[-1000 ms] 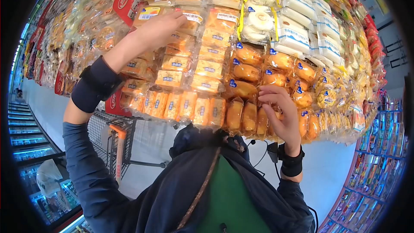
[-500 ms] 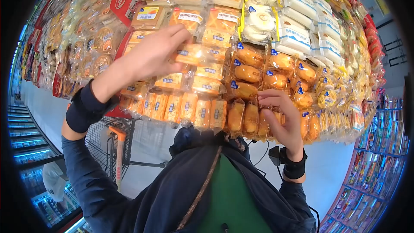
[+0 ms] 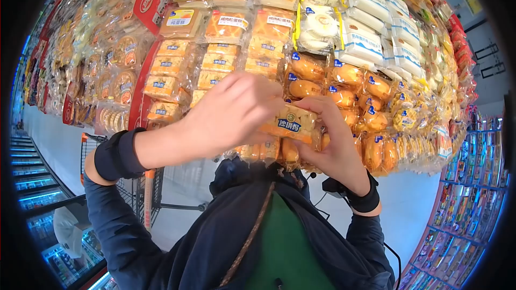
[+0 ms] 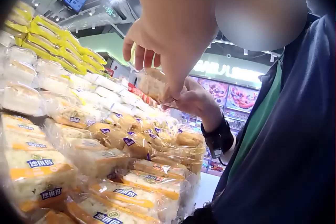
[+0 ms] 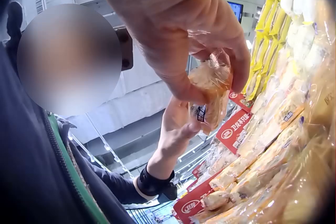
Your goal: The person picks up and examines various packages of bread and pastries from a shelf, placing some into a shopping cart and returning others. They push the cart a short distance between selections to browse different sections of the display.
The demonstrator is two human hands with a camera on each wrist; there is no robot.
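Between both hands, over the front of the pastry display, is a wrapped sachima cake with an orange band and blue label. My right hand grips its right end, thumb below and fingers above. At the left end, my left hand holds it and covers that part in the head view. The right wrist view shows the clear wrapper between my right thumb and fingers, with the left thumb against its lower end. In the left wrist view, the cake is raised above the pastries.
Rows of wrapped sachima lie below and left of the hands. Glossy brown bread rolls and white packs fill the right. A red divider sign runs at left. A shopping cart stands below the display's left edge.
My left hand has come down and right from the sachima rows, bringing one wrapped cake. My right hand has lifted from the rolls at the front edge and now grips the cake too.
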